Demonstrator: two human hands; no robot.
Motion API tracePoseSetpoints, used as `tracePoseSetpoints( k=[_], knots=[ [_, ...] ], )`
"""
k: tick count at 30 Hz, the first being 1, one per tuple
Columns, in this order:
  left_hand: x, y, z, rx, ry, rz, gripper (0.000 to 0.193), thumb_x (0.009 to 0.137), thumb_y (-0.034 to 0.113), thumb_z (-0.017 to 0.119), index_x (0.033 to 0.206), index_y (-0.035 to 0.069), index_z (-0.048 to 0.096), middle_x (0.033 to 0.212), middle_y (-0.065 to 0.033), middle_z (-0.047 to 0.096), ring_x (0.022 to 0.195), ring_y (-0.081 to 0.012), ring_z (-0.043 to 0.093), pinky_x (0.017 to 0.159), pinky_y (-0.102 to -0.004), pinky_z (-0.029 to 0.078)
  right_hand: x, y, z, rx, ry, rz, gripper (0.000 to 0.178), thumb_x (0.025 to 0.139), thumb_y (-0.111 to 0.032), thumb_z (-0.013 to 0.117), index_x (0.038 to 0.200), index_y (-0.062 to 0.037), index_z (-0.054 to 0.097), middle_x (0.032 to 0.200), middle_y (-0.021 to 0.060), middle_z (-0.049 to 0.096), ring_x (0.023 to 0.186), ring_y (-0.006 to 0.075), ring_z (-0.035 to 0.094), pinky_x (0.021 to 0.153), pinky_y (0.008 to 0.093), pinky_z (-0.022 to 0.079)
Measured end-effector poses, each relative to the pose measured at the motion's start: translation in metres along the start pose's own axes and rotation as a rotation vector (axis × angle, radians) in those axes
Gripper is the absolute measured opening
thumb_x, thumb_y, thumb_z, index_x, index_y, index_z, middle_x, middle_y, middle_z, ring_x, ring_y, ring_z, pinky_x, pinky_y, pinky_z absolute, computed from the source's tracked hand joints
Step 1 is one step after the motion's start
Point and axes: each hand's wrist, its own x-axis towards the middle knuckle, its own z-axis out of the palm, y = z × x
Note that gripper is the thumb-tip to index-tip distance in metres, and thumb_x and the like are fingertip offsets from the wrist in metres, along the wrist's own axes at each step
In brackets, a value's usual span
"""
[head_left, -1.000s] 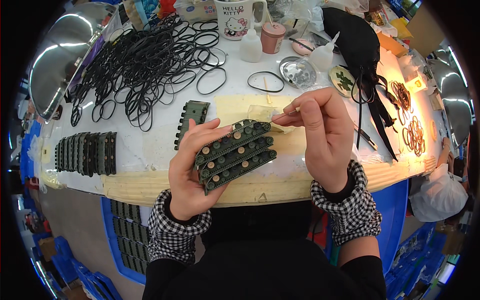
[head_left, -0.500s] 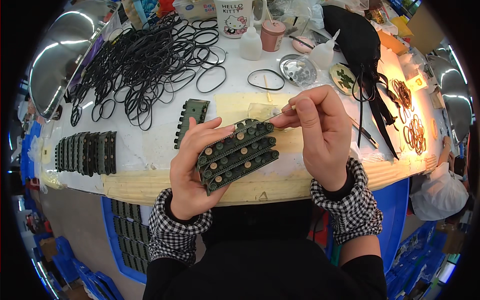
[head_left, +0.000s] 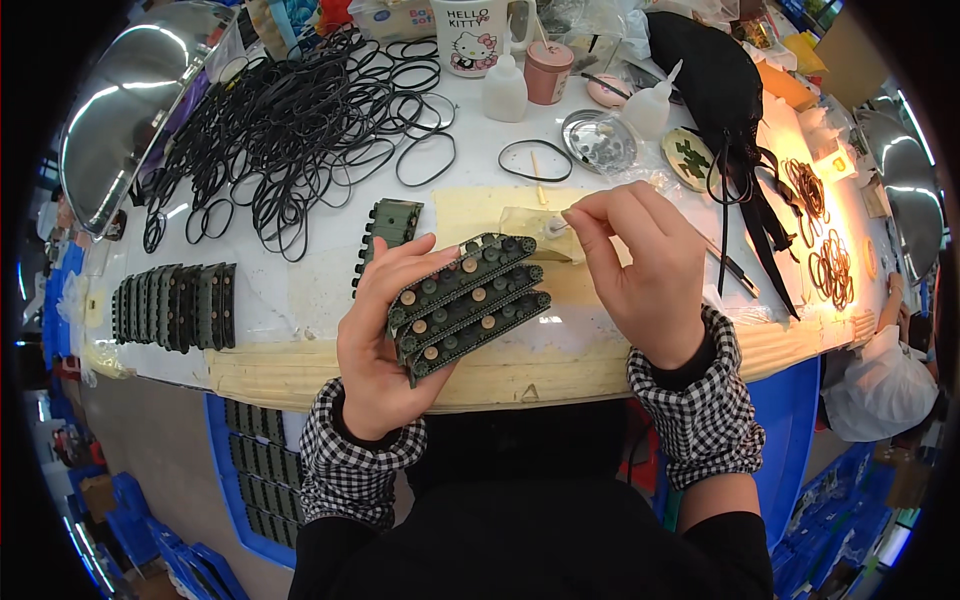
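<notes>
My left hand (head_left: 372, 350) is closed around several dark green model tank track sections (head_left: 468, 305), stacked side by side and tilted, with rows of small green and tan wheels facing up. To their right, my right hand (head_left: 650, 275) pinches a thin stick, mostly hidden by the fingertips. Its tip is over a small translucent yellowish sheet (head_left: 520, 222) on the table, near a pale blob. Another green track section (head_left: 392, 222) lies behind my left hand. More track sections (head_left: 175, 305) stand in a row at the left.
A tangled heap of black rubber bands (head_left: 290, 140) covers the back left. Behind are a white mug (head_left: 470, 40), squeeze bottles (head_left: 503, 90), a metal dish (head_left: 598, 140) and a black bag (head_left: 710, 80). A blue tray (head_left: 225, 470) with green parts sits below the table edge.
My right hand has drawn the stick away from the track sections and brought its tip over the yellowish sheet. My left hand has shifted slightly left with the sections.
</notes>
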Motion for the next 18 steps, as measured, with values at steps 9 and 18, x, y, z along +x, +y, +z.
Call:
tracePoseSetpoints(
  k=[9, 18],
  knots=[
    [0.001, 0.000, -0.001, -0.028, -0.006, 0.003, 0.053, 0.072, 0.006, 0.075, 0.122, 0.002, 0.059, 0.122, -0.0108, 0.066, 0.131, -0.0325, 0.048, 0.116, -0.0589, 0.013, -0.017, -0.019, 0.007, 0.745, 0.052, 0.296, 0.012, 0.100, -0.008, 0.055, 0.096, 0.0036, 0.053, 0.084, 0.0070, 0.063, 0.079, 0.0141, 0.071, 0.068, 0.0216, 0.054],
    [0.000, 0.000, 0.000, -0.014, 0.004, 0.002, 0.054, 0.071, 0.006, 0.075, 0.123, 0.002, 0.059, 0.122, -0.0100, 0.066, 0.130, -0.0323, 0.049, 0.116, -0.0585, 0.014, -0.016, -0.023, 0.008, 0.779, 0.031, 0.339, 0.011, 0.101, -0.006, 0.054, 0.096, 0.0038, 0.053, 0.084, 0.0071, 0.063, 0.078, 0.0139, 0.070, 0.069, 0.0222, 0.054]
  ],
)
